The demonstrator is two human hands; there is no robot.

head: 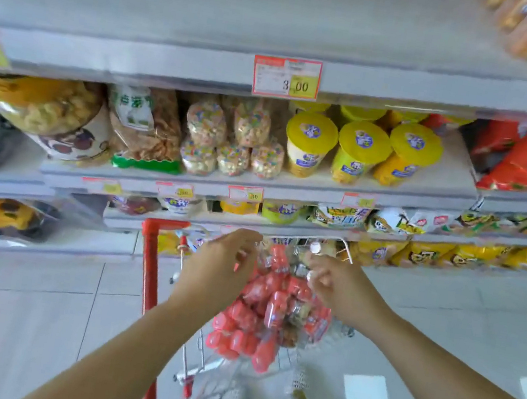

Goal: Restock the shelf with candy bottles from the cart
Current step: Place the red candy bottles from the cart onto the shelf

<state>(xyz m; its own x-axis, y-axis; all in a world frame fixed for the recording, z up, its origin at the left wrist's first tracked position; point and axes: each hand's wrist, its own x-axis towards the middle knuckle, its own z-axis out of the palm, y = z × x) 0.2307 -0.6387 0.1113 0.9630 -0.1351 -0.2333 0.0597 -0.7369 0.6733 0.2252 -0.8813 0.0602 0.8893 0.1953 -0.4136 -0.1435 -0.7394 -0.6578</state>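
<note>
A clear plastic bag (pixel 266 313) packed with small red candy bottles hangs over the wire cart (pixel 343 331). My left hand (pixel 217 273) pinches the bag's top edge on the left with curled fingers. My right hand (pixel 339 287) grips the top on the right, and a small white cap (pixel 315 247) shows just above its fingers. The image is blurred, so the exact finger hold is unclear. The shelf (pixel 292 185) ahead carries yellow-lidded tubs (pixel 361 152) and bags of coloured candy (pixel 235 139).
The cart's red handle post (pixel 151 261) stands left of my left forearm. An upper shelf (pixel 173 61) bears a 3.00 price tag (pixel 286 77). Snack bags fill the lower shelves (pixel 419 251) and the right side. White tiled floor (pixel 12 315) lies around the cart.
</note>
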